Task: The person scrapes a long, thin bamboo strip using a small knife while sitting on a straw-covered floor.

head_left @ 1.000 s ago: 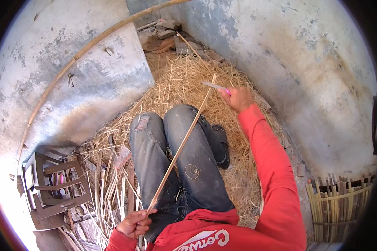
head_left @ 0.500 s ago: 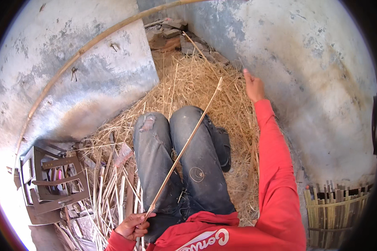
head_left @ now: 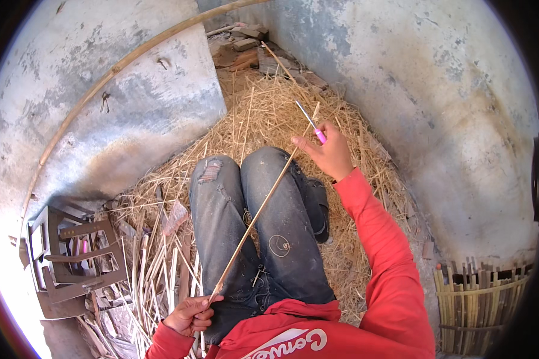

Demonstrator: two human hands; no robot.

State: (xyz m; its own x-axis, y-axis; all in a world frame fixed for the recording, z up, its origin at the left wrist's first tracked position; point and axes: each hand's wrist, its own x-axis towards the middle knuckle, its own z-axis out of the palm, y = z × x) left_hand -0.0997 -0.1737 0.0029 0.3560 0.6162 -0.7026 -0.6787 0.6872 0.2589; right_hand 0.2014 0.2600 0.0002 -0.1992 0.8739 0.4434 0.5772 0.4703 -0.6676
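My left hand (head_left: 188, 315), low in the view by my lap, is closed around the near end of a long thin bamboo stick (head_left: 259, 216). From there the stick slants up across my thighs to the straw beyond my knees. In my right hand (head_left: 332, 152) is a small knife (head_left: 321, 136) with a pink handle and a narrow blade, its tip directed up and to the left. That hand is beside the stick's far end, fingers wrapped round the handle and thumb close to the stick. I cannot tell whether the blade touches it.
Straw-like shavings (head_left: 269, 110) cover the floor ahead. Several pale split strips (head_left: 153, 281) lie at left, beside a brown wooden frame (head_left: 87, 257). A bent pole (head_left: 117, 67) curves along the left wall. A slatted bamboo basket (head_left: 470, 305) stands at lower right; rubble (head_left: 245, 45) fills the far corner.
My right hand has come from the right wall inward and slightly down, to the stick's far end; the knife's pink handle now shows. My left hand and the stick have barely shifted.
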